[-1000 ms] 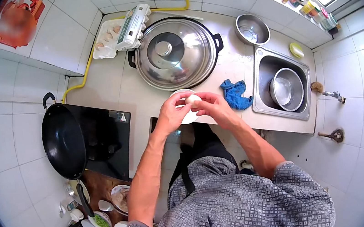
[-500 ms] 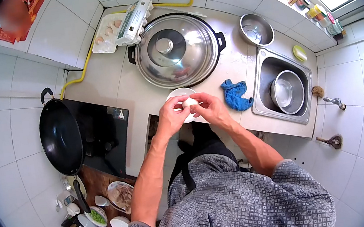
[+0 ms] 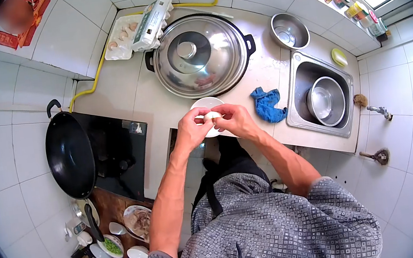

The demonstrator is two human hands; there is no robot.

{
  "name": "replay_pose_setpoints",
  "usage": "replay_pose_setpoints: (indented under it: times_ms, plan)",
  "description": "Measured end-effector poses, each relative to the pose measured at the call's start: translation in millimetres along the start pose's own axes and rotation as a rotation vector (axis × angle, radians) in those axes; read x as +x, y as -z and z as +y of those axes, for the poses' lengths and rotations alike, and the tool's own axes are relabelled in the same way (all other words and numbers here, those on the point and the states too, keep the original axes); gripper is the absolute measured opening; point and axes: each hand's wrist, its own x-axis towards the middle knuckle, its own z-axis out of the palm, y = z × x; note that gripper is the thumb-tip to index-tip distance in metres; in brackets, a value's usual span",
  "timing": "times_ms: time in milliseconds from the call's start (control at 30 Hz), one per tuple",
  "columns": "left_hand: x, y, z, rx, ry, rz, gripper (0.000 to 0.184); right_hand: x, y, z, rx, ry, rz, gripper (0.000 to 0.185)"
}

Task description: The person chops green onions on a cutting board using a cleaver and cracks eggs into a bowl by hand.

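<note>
Over a white bowl [image 3: 207, 103] at the counter's front edge, a pale egg [image 3: 212, 115] is held between the fingertips of both hands. My left hand [image 3: 190, 127] pinches its left side, and my right hand [image 3: 236, 120] grips its right side. The thumbs sit close together on the near side of the egg. Whether the shell is split is too small to tell. Most of the bowl's inside is hidden beneath the hands.
A big lidded pan [image 3: 200, 56] stands behind the bowl, with egg cartons [image 3: 150, 25] at its left. A blue cloth [image 3: 267, 105] lies beside the sink [image 3: 296, 83]. On the left, a black wok [image 3: 69, 156] sits at the cooktop [image 3: 121, 158], near dishes of food [image 3: 138, 222].
Both hands have shifted slightly, with the egg still between them. The view has tilted a little; the counter items have stayed put.
</note>
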Motion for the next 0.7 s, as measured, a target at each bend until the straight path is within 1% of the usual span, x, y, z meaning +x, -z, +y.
replay_pose_setpoints:
  times_ms: [67,133,233,367,633,700]
  plan:
    - [1.0,2.3,-0.3,-0.018,0.018,-0.026,0.028,2.2,4.5,4.2,0.022,0.004,-0.023,0.037]
    - [3.8,6.5,-7.7,-0.064,0.005,-0.04,0.029,2.9,9.8,1.7,0.092,-0.042,-0.113,0.04]
    - [5.0,13.2,-10.8,-0.143,0.008,-0.071,0.031,1.6,13.5,-1.3,0.155,-0.058,-0.133,0.042]
    - [5.3,16.7,-14.8,-0.193,0.007,-0.096,0.033,3.1,16.3,-3.7,0.109,-0.07,-0.141,0.044]
    - [3.2,23.6,-8.3,-0.189,-0.003,-0.138,0.033,3.3,23.2,-7.9,-0.025,-0.025,-0.179,0.045]
    - [2.8,24.7,-5.5,-0.181,-0.004,-0.147,0.034,1.3,22.6,-12.4,0.007,-0.018,-0.173,0.045]
